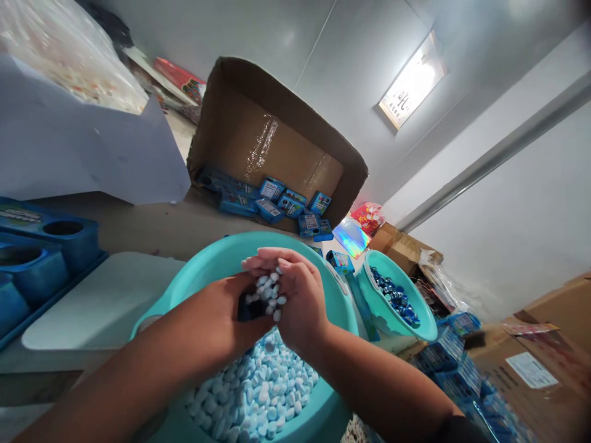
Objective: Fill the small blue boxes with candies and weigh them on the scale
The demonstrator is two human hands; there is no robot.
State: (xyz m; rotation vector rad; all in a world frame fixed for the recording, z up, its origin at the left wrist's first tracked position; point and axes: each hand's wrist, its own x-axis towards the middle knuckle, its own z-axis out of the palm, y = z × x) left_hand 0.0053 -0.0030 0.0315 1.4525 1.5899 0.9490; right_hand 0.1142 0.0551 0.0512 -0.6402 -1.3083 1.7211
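Both hands are raised over a teal basin (203, 264) that holds a heap of small pale tablets (258, 394), white and light blue, oval and smooth, each much smaller than a fingertip. The left hand (221, 317) and the right hand (300, 295) are pressed together side by side, palms cupped inward, and a handful of the same tablets (268, 295) sits between them, spilling down the gap toward the heap below. Something small and dark (249, 307) shows in the left hand under the tablets; what it is cannot be told. The fingers (263, 255) of the right hand curl loosely over the top, so the grip is a soft cupped one and not a tight fist.

Just to the right stands a 2nd, smaller teal basin (425, 329) with dark blue glossy beads (397, 298) in it. Behind the basins an open cardboard box (277, 129) lies tipped on its side, with small blue packets (286, 206) lying in its mouth and spilling out. More blue packets (457, 375) are piled at lower right beside another brown carton (549, 363). At the left edge sits a blue plastic tray (50, 246) with round wells, next to a pale flat surface (101, 301).
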